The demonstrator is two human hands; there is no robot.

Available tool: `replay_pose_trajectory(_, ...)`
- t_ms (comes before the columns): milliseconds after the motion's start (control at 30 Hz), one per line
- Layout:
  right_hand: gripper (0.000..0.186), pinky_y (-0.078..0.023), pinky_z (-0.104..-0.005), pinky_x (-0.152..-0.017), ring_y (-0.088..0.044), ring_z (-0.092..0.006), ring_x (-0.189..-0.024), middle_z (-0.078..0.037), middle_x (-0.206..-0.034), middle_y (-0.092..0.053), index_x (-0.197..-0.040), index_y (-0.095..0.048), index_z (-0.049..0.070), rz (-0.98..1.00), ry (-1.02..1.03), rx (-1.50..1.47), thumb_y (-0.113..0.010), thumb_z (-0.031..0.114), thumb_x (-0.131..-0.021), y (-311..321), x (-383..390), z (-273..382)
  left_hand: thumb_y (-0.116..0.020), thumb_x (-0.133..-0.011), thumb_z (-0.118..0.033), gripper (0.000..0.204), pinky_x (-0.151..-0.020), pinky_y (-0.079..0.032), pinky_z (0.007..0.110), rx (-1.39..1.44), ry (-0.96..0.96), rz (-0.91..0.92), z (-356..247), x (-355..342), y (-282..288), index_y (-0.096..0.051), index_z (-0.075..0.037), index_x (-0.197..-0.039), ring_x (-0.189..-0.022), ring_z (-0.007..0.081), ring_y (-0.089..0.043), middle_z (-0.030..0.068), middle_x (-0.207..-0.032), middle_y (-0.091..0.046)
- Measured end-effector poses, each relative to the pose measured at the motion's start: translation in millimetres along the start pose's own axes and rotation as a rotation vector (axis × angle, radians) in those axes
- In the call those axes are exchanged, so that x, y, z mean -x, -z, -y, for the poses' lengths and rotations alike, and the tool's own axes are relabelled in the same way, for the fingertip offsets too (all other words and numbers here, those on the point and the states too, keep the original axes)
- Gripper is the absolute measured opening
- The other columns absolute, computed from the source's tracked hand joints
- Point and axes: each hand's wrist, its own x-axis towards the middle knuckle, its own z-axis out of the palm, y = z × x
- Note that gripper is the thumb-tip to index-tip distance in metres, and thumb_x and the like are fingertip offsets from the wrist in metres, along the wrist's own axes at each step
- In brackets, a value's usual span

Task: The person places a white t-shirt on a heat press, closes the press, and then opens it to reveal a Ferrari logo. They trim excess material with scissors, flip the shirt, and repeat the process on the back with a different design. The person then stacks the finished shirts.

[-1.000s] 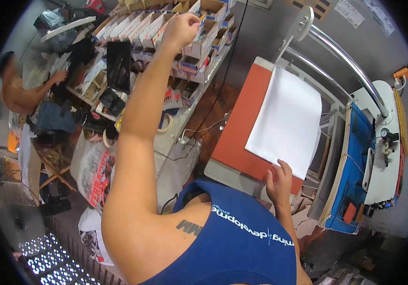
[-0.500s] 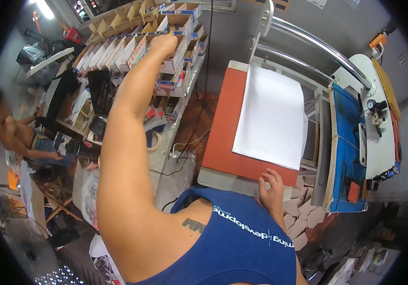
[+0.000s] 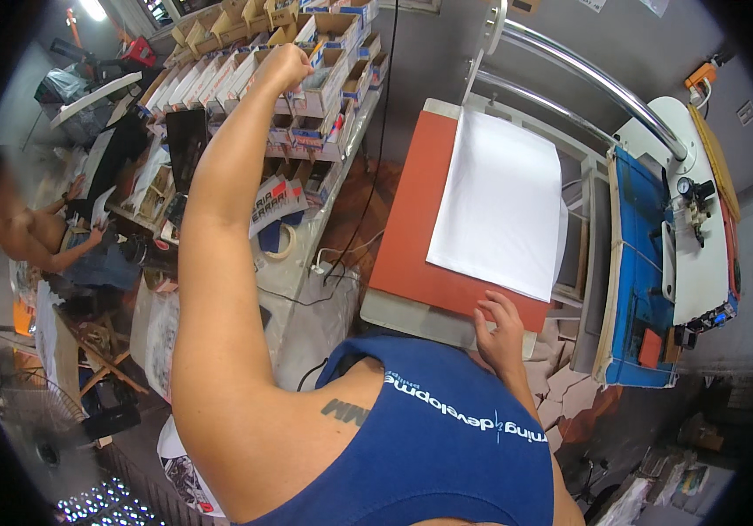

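Observation:
My left arm is stretched out to the far left, over a rack of cardboard bins. At its end my left hand is closed, fingers curled at the edge of an open bin; whatever they may hold is hidden. My right hand is open, fingers slightly bent and apart, at the near edge of a red pad on a press. White fabric lies flat on that pad, just beyond my right fingertips and apart from them.
Chrome bars rise behind the pad. To the right stand a blue-covered board and a white panel with a gauge. A tape roll and cables lie on the left table. Further left a seated person holds a white sheet.
My left hand has moved slightly left and farther away over the bins. My right hand stays by the pad's edge. The seated person now has a white sheet raised.

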Motion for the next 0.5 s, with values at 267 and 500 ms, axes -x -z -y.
replay_pose_trajectory(267,0.017,-0.053,-0.0435,-0.096,-0.064,-0.0365,-0.115,-0.019,-0.123,-0.068,-0.103,-0.072,0.0,0.005,0.042,-0.028,-0.073,0.009,-0.089,-4,1,-3,-0.082,-0.083,-0.026,0.018,-0.076,-0.057,0.038,0.028,-0.069,-0.149,10,-11,-1,-0.083,-0.013,-0.096,-0.076,0.0229,-0.074,0.0124,-0.081,-0.078)
replay_pose_trajectory(500,0.015,-0.053,-0.0437,-0.096,-0.064,-0.0364,-0.113,-0.019,-0.123,-0.068,-0.102,-0.072,0.0,0.004,-0.001,-0.077,-0.072,0.009,-0.089,-7,5,-8,-0.068,-0.083,-0.011,0.018,-0.09,-0.058,0.045,-0.291,-0.107,-0.129,8,-11,-3,-0.081,-0.006,-0.093,-0.098,0.0375,-0.074,0.0232,-0.099,-0.076)
